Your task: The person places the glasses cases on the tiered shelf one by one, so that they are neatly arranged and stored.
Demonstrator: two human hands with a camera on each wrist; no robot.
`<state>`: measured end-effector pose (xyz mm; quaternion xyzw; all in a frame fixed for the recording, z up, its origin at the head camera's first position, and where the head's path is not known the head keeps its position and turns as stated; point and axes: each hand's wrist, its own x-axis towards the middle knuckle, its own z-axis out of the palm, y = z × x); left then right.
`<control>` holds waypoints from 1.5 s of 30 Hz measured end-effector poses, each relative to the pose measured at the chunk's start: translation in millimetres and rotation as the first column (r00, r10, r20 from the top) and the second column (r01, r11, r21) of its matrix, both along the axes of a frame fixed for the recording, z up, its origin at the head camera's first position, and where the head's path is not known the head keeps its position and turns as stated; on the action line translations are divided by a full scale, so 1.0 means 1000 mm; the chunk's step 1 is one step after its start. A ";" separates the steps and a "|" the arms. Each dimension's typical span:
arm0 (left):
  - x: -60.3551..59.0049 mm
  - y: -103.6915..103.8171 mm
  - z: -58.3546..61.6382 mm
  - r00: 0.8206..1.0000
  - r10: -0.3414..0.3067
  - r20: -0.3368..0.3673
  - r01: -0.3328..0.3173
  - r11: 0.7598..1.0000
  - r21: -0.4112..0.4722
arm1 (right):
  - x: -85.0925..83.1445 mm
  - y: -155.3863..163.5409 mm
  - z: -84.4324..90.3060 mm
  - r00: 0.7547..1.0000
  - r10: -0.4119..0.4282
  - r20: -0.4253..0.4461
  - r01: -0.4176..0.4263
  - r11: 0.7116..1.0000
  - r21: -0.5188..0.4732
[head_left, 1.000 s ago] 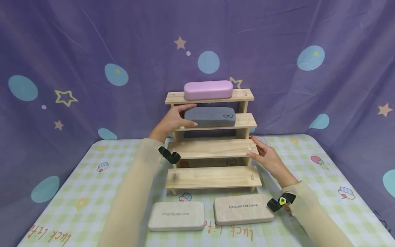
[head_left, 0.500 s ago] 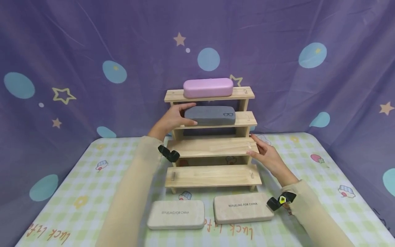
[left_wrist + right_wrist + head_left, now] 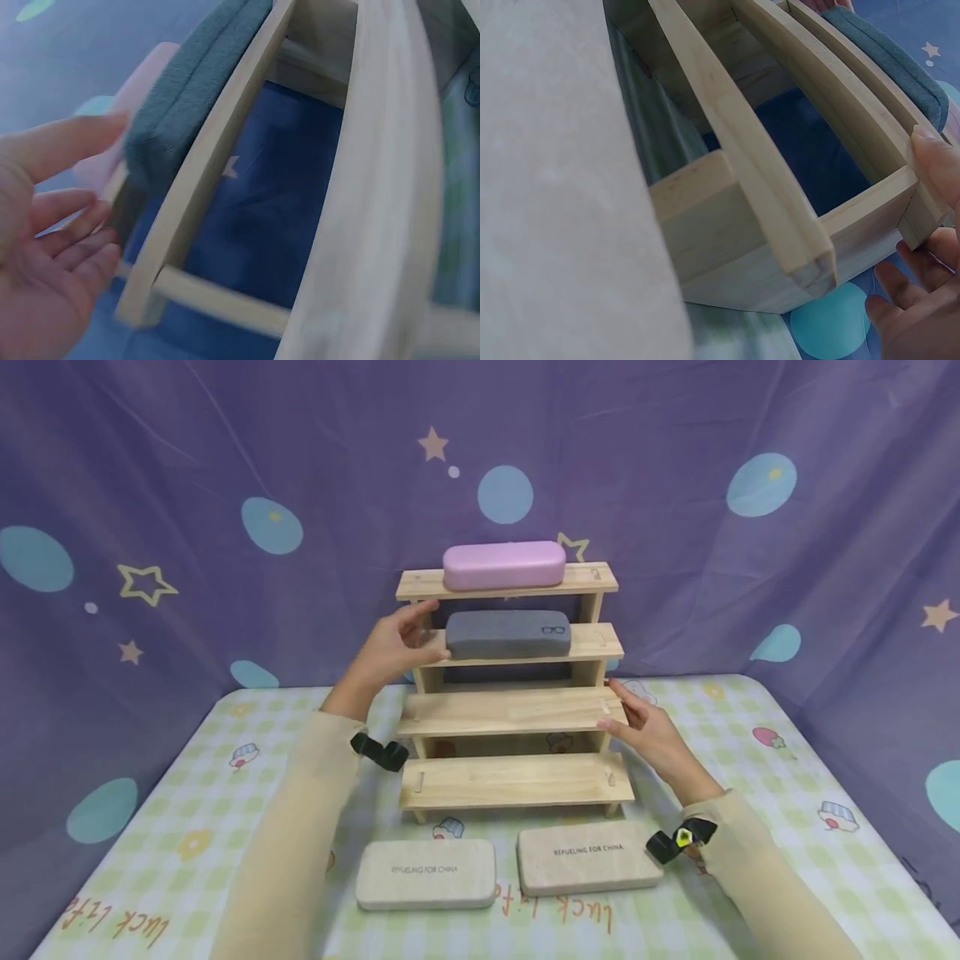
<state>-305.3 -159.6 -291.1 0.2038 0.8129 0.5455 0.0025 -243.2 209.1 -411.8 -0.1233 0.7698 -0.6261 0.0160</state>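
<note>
Head view, four cases (two beige, grey, pink), both hands' fingers released.

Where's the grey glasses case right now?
In the head view the grey glasses case lies on the rack's second shelf from the top, under the pink case, just right of the left hand.
</note>
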 end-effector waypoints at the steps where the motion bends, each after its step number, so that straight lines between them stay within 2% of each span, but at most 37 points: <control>1: 0.007 -0.005 0.000 1.000 0.023 -0.013 -0.023 1.000 0.014 | 0.000 0.000 0.000 1.000 0.000 0.001 0.000 1.000 -0.002; 3: 0.020 -0.014 0.000 0.999 0.044 -0.032 -0.042 0.998 0.047 | 0.000 -0.001 0.000 1.000 0.001 0.005 -0.001 1.000 -0.010; 6: 0.038 -0.024 -0.006 0.997 0.052 -0.053 -0.050 0.998 0.036 | 0.001 0.000 0.001 1.000 -0.002 0.012 0.002 1.000 -0.017; 12: 0.072 -0.038 -0.030 0.994 0.027 -0.109 -0.030 0.999 -0.025 | 0.000 0.000 0.001 1.000 0.001 0.018 0.000 1.000 -0.015; 18: 0.097 -0.050 -0.051 0.993 -0.019 -0.117 0.018 1.000 -0.013 | -0.001 0.001 0.002 0.999 0.002 0.033 -0.002 1.000 -0.025; 26: 0.124 -0.066 -0.082 0.992 -0.108 -0.062 0.108 0.994 -0.002 | -0.001 0.001 0.001 0.999 0.005 0.047 -0.003 0.999 -0.050; 34: 0.149 -0.073 -0.108 0.994 -0.102 0.037 0.102 0.995 0.004 | -0.003 0.001 0.002 0.999 0.011 0.032 -0.009 0.998 -0.059; 39: 0.157 -0.075 -0.117 0.981 -0.139 0.135 0.134 0.990 0.047 | -0.002 0.000 0.002 1.000 0.017 0.021 -0.016 0.997 -0.074; 42: 0.160 -0.077 -0.121 0.972 -0.175 0.154 0.166 0.984 0.069 | 0.000 0.000 0.001 1.000 0.015 0.020 -0.014 0.997 -0.073; 45: 0.162 -0.080 -0.126 0.971 -0.183 0.154 0.170 0.981 0.094 | 0.001 -0.001 0.001 1.000 0.016 0.022 -0.014 0.997 -0.072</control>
